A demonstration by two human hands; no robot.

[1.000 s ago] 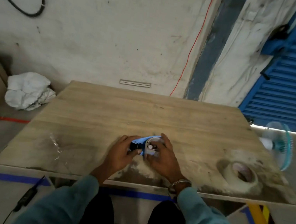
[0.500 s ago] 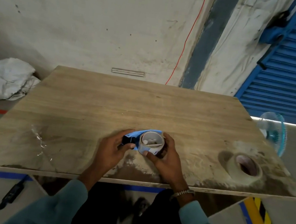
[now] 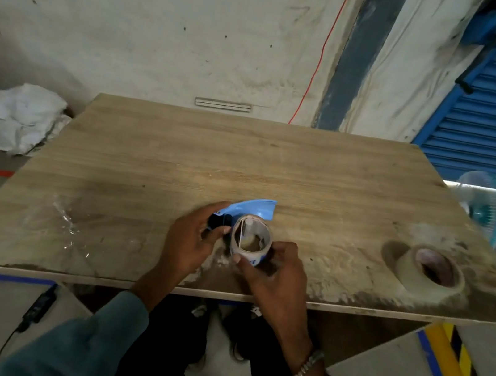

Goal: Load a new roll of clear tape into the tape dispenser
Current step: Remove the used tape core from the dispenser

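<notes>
A blue tape dispenser (image 3: 250, 206) lies near the front middle of the wooden table (image 3: 244, 161). My left hand (image 3: 189, 243) grips its dark handle end. My right hand (image 3: 272, 273) holds a thin, empty-looking cardboard tape core (image 3: 251, 238), which stands tilted against the dispenser's hub. A full roll of clear tape (image 3: 430, 272) lies flat on the table's right side, well apart from both hands.
Crumpled clear film (image 3: 67, 222) lies on the table's left front. A white sack (image 3: 22, 118) sits on the floor to the left. A small blue fan (image 3: 485, 209) stands past the right edge. A black cable adapter (image 3: 37, 307) lies on the floor.
The cardboard core has come up from the dispenser and tilted toward me, so its hollow inside now shows. My right hand shifted down to hold it from below.
</notes>
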